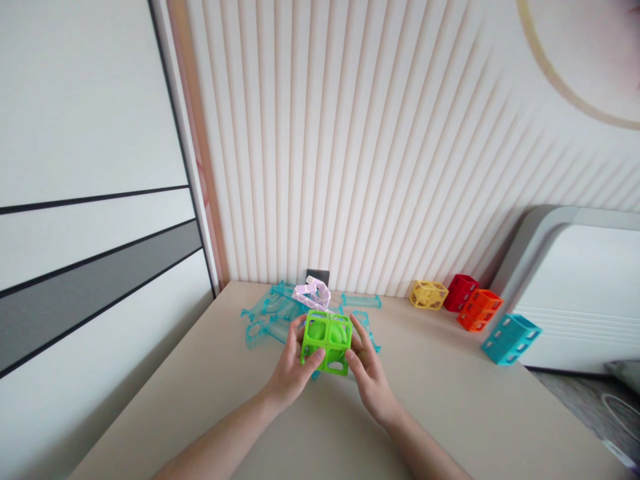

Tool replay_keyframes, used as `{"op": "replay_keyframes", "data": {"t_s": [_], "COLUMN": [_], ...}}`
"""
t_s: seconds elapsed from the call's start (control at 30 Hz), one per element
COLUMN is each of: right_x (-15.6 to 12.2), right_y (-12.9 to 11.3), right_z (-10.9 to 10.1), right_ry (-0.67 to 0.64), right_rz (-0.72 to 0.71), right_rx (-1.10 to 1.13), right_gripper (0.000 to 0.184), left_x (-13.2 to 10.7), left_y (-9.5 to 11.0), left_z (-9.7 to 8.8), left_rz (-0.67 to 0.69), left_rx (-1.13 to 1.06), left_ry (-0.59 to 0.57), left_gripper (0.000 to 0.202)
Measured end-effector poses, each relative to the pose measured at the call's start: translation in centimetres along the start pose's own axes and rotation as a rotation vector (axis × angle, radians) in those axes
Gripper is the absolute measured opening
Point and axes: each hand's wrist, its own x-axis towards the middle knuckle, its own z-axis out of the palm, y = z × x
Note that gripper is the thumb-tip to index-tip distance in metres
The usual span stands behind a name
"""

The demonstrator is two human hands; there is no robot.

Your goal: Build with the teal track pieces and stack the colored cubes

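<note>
A bright green openwork plastic box (327,341), with square window frames on its face, is held between my two hands above the table. My left hand (296,357) grips its left side, thumb on the front. On the right side my right hand (366,363) grips it the same way, thumb near the lower front corner. Several translucent teal plastic pieces (273,313) lie loose behind and beside the box, partly hidden by it and my hands. Among them rests a pale lilac looped strip (313,293).
At the table's (430,400) right stand a yellow openwork box (428,295), a red box (461,292), an orange box (480,310) and a teal box (511,340). A black wall socket (319,275) sits behind the pieces. The ribbed wall bounds the back, a white cabinet (100,267) the left.
</note>
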Motion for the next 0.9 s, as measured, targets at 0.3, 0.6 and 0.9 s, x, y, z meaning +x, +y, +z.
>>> {"op": "replay_keyframes", "data": {"t_s": [0.3,0.6,0.9], "right_x": [-0.6,-0.8,-1.3], "right_y": [1.3,1.5,0.7], "right_z": [-0.3,-0.6,-0.7], "right_ry": [-0.08,-0.035,-0.095], "right_rz": [-0.018,-0.032,-0.105], "right_rx": [-0.108,-0.188,-0.238], "right_gripper": [0.068,0.067,0.062], "left_x": [0.5,0.3,-0.2], "left_y": [0.5,0.3,0.1], "left_z": [0.2,0.2,-0.6], "left_rz": [-0.065,-0.063,0.075], "left_rx": [-0.11,-0.108,0.075], "left_ry": [0.1,0.025,-0.014], "left_gripper": [0.081,0.067,0.059]}}
